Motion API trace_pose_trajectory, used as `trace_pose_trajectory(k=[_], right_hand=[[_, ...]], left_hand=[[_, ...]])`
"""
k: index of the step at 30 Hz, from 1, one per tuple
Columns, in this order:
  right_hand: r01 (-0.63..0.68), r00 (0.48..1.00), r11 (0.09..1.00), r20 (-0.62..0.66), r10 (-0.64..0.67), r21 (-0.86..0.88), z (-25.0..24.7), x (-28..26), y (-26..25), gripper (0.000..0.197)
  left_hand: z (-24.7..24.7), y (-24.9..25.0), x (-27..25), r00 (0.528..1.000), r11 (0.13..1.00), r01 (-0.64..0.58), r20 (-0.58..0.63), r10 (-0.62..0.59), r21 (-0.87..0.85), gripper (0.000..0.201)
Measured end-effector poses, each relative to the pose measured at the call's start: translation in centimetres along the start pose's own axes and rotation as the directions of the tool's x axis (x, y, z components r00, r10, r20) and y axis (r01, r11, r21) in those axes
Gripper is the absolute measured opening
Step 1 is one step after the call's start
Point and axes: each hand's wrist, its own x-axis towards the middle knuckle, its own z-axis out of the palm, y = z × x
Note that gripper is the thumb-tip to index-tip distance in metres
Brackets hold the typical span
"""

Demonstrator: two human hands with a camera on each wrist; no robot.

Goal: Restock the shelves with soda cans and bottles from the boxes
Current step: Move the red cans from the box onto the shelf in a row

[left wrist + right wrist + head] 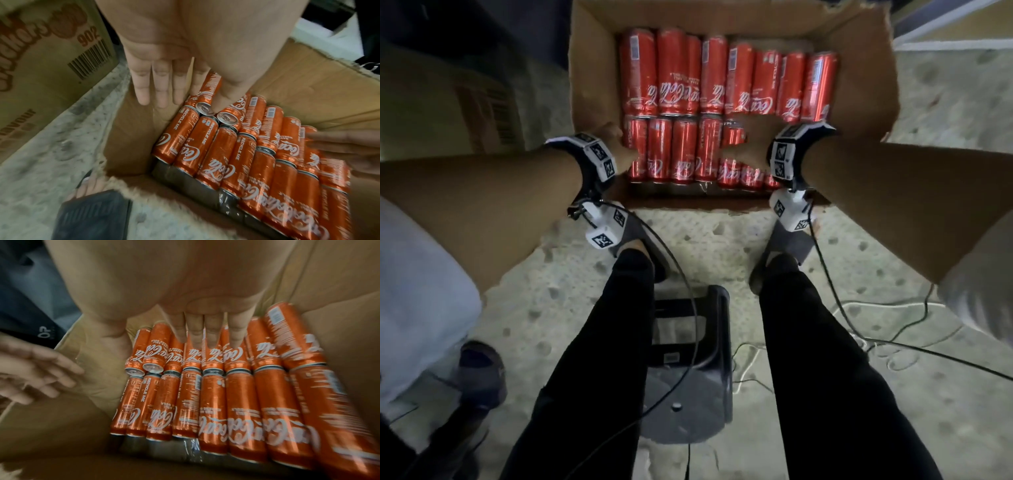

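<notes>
Speckled floor [945, 113]; cardboard box [592, 68], glossy cylindrical cans [681, 150].

Dark stool [690, 363], loose cables [859, 329]

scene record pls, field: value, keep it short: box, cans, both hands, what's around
box: open cardboard box on the floor, flaps up
cans: red cola cans lying on their sides, two rows on top, more under plastic wrap below
left hand: left hand inside the box at the left end of the near row, fingers straight, no grip yet
right hand: right hand over the right part of the rows, fingers straight, holding nothing
around: second closed carton to the left, dark stool between the legs, cables on the floor
shelves: not in view
</notes>
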Motion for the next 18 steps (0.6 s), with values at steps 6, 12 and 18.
trace_pose_trajectory(k=[6,12,18], right_hand=[[0.059,0.997,0.998,-0.058,-0.058,0.002,1.5,7.2,-3.5,0.079],[0.074,0.965,0.996,-0.255,-0.057,0.055,2.4,12.3,-6.3,0.067],[-0.027,0.976,0.984,-0.208,0.064,0.176,2.9,15.0,-8.7,0.093]], left_hand=[[0.2,0.3,5.7,0.998,0.992,-0.068,-0.001,0.068,-0.102,0.020],[1.0,1.9,9.9,0.997,0.935,-0.061,-0.074,0.037,-0.348,0.071],[0.8,3.2,11.7,0.991,0.893,-0.061,-0.134,0.001,-0.447,0.078]])
